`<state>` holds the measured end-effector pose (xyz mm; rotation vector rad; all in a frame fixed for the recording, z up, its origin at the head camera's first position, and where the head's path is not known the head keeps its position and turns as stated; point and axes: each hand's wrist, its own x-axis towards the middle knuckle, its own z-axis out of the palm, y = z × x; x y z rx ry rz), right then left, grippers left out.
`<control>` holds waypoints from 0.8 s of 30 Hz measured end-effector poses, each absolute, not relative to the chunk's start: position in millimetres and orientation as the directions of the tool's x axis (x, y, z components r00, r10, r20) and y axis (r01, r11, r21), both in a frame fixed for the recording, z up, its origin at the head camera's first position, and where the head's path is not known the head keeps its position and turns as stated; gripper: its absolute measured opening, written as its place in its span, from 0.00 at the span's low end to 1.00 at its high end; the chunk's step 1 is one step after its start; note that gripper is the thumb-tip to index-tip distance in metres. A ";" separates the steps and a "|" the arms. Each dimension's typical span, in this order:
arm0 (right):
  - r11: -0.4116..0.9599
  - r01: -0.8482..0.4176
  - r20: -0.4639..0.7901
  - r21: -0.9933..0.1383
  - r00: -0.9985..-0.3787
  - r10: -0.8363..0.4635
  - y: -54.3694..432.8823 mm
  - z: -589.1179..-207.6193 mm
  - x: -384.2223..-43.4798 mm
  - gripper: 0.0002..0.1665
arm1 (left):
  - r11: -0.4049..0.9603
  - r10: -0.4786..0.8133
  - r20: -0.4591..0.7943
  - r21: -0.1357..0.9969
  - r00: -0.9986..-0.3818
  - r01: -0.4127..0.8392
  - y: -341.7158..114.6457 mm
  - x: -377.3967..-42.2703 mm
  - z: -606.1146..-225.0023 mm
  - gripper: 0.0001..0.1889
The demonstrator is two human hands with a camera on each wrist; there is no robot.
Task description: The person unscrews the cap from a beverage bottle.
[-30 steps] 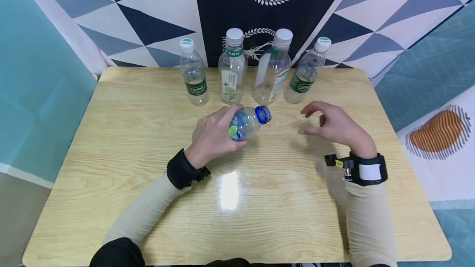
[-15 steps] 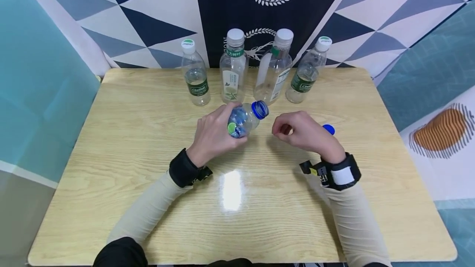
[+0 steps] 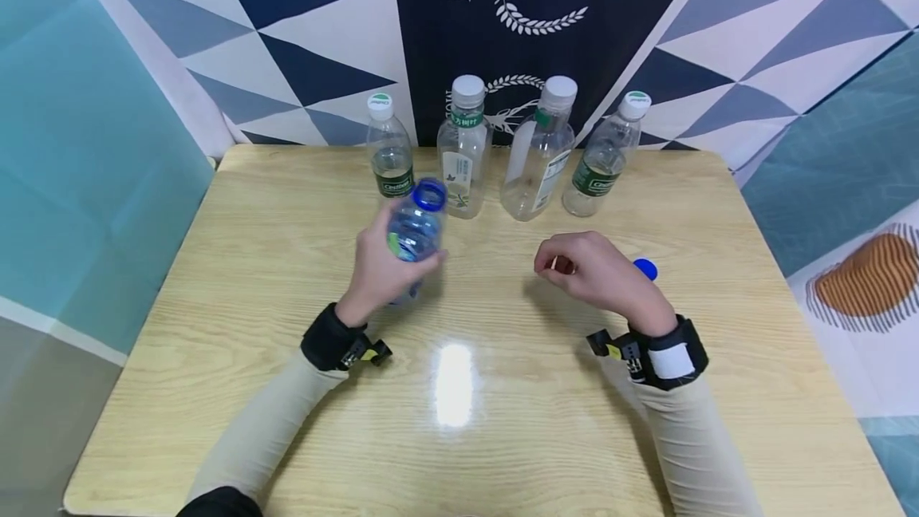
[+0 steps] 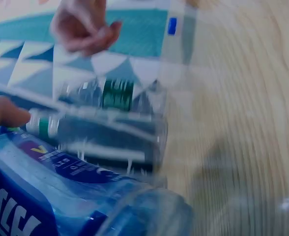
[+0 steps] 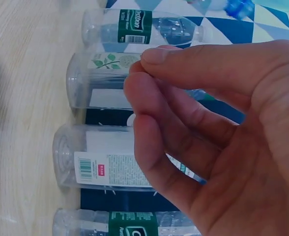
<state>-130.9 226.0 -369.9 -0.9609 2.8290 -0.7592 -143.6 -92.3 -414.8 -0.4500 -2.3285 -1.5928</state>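
Note:
In the head view my left hand (image 3: 384, 262) grips a clear plastic bottle (image 3: 420, 222) with a blue and green label. Its neck has a blue rim and no cap on it, and the bottle leans up and to the right. The label of the held bottle (image 4: 61, 177) fills the lower left of the left wrist view. Over the right half of the table hovers my right hand (image 3: 592, 274), fingers loosely curled and thumb near the index fingertip. The right wrist view shows nothing held by these fingers (image 5: 152, 137). Behind that hand a blue cap (image 3: 645, 268) lies on the table.
Several capped bottles stand in a row along the back edge: a small green-labelled bottle (image 3: 391, 158) at the left, two larger bottles (image 3: 459, 158) in the middle, another small bottle (image 3: 599, 162) at the right. Patterned cloth (image 3: 323, 62) hangs behind the wooden table (image 3: 538, 421).
My left hand has moved left and turned the bottle from near-level to more upright. My right hand first moved left, uncovering the blue cap, and then stayed about there.

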 end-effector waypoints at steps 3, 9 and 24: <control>0.693 -0.555 0.076 -0.460 -0.802 -0.592 228.7 -369.3 -130.7 0.09 | 0.237 -0.033 0.471 0.861 -0.882 0.450 -108.0 -155.2 -415.2 0.40; 0.695 -0.544 0.036 -0.470 -0.799 -0.601 226.5 -371.9 -131.9 0.08 | 0.109 -0.297 0.418 0.908 -0.858 0.405 -142.1 -192.2 -411.5 0.40; 0.718 -0.494 -0.019 -0.490 -0.818 -0.575 222.5 -376.4 -126.7 0.06 | 0.129 -0.459 0.335 0.942 -0.823 0.311 -160.0 -252.1 -422.7 0.47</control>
